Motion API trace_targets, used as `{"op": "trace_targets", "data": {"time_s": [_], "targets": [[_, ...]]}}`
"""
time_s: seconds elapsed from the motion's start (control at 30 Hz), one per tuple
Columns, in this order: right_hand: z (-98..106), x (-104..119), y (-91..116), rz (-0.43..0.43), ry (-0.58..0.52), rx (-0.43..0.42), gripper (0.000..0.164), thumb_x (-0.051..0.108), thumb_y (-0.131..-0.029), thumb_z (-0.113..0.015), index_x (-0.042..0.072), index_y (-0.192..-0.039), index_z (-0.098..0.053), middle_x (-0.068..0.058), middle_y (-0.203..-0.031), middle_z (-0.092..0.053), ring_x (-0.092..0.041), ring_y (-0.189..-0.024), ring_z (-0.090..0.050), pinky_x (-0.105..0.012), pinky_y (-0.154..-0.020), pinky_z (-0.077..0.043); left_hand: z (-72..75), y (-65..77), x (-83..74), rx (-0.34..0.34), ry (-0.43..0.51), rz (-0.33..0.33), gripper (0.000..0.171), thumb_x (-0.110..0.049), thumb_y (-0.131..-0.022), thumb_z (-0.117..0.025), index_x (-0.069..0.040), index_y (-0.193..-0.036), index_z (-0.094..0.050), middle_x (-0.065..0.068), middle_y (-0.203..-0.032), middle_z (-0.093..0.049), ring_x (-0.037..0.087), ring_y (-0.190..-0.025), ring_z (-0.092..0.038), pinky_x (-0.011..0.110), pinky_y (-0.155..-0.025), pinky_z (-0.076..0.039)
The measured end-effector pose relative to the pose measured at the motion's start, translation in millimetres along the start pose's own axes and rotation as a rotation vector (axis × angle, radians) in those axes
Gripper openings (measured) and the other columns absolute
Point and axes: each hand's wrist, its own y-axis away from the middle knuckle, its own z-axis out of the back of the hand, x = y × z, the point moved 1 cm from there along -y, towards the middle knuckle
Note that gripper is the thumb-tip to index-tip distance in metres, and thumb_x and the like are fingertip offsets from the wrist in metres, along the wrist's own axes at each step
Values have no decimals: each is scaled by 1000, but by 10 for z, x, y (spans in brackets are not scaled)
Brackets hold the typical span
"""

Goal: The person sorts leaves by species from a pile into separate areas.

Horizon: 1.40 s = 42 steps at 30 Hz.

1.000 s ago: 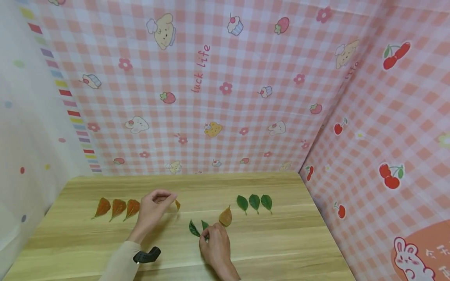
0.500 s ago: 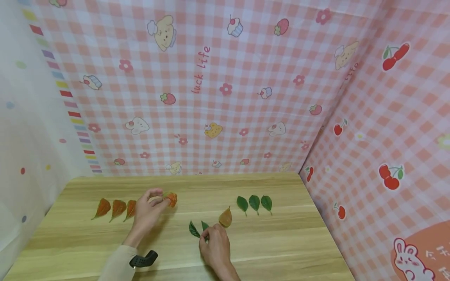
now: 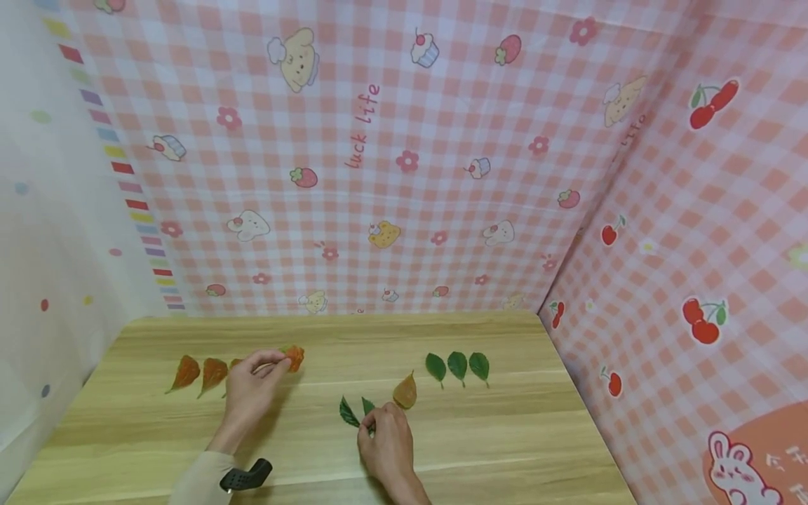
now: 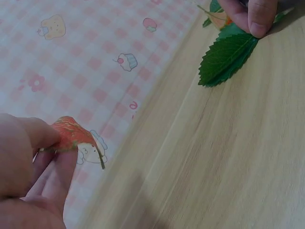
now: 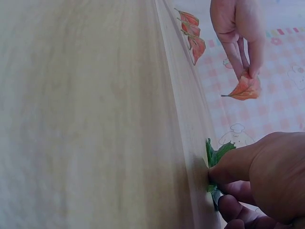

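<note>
My left hand pinches an orange-red leaf between thumb and fingertips, raised over the table. In the left wrist view that leaf points its short stem down to the right. My right hand stays low at the table's middle, its thumb and finger pinching a green leaf. Serrated green leaves fan out from those fingertips, partly hidden by them; a large one shows in the left wrist view. Just beyond the right hand lies a yellow-brown leaf.
Three orange leaves lie in a row at the left, the third partly behind my left hand. Three green leaves form another row at the right. Pink checked cloth hangs behind the wooden table.
My left hand has moved left with the orange-red leaf, which has turned from edge-on to show its face. The right hand has kept its place on the green leaves.
</note>
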Motion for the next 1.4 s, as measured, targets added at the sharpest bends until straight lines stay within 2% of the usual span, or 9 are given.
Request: {"op": "trace_targets", "data": {"time_s": [0.13,0.23,0.37,0.7,0.9,1.0,1.13,1.27,1.4], "targets": [[-3,-5,4,-7,-2,5,14,4,-83,-88,13,-76,-79,6,-79,-59,-8,-79,-55,-28,-70,-49,47,12,-3,-20,-11,3,24,-20,-108,-78,-3,-125,-79,18,-130,-82,-14,-96,-73,16,-76,-60],[-4,-8,3,-13,-5,9,13,4,-83,-88,13,-77,-80,6,-79,-60,-10,-80,-57,-29,-71,-50,74,14,-11,-39,-25,15,25,-23,-108,-77,-6,-128,-78,18,-118,-86,-7,-89,-76,21,-60,-52],[1,-6,3,-6,-1,3,13,4,-83,-88,13,-77,-80,5,-81,-62,-12,-82,-60,-30,-73,-52,78,16,-15,-78,-52,30,27,-21,-107,-77,-9,-131,-76,17,-114,-86,-3,-83,-73,23,-53,-45],[17,14,11,7,4,-9,12,3,-82,-88,12,-78,-81,4,-82,-63,-12,-81,-59,-30,-72,-53,77,29,28,-91,-41,-22,35,-8,-106,-74,-4,-141,-71,21,-141,-74,-19,-95,-64,12,-67,-53],[16,13,11,13,4,-9,13,3,-83,-89,12,-77,-81,5,-81,-63,-10,-79,-59,-28,-70,-52,92,56,109,-70,-41,-77,27,-9,-108,-76,-1,-133,-77,24,-137,-76,-20,-98,-66,4,-85,-55],[15,16,12,14,3,-6,13,2,-83,-89,11,-78,-81,5,-81,-63,-10,-79,-59,-28,-70,-52,117,71,167,-69,-78,-106,22,-9,-107,-76,-1,-127,-80,25,-133,-79,-19,-93,-67,6,-80,-55],[12,19,12,17,5,-6,13,3,-83,-89,11,-78,-81,4,-81,-63,-12,-80,-60,-29,-71,-53,164,91,233,-45,-154,-145,26,-6,-105,-77,-5,-131,-80,23,-137,-77,-12,-94,-69,9,-76,-56],[9,20,15,12,8,-6,13,4,-84,-88,12,-78,-80,4,-81,-62,-12,-80,-60,-29,-72,-53,207,97,291,-23,-267,-223,39,3,-100,-79,-5,-137,-77,23,-137,-77,8,-101,-78,7,-79,-56],[12,21,14,11,17,-8,13,3,-84,-88,12,-78,-81,5,-81,-62,-12,-81,-59,-29,-72,-53,235,89,338,-7,-295,-303,44,7,-97,-81,2,-140,-73,26,-125,-80,25,-98,-83,6,-78,-57]]}}
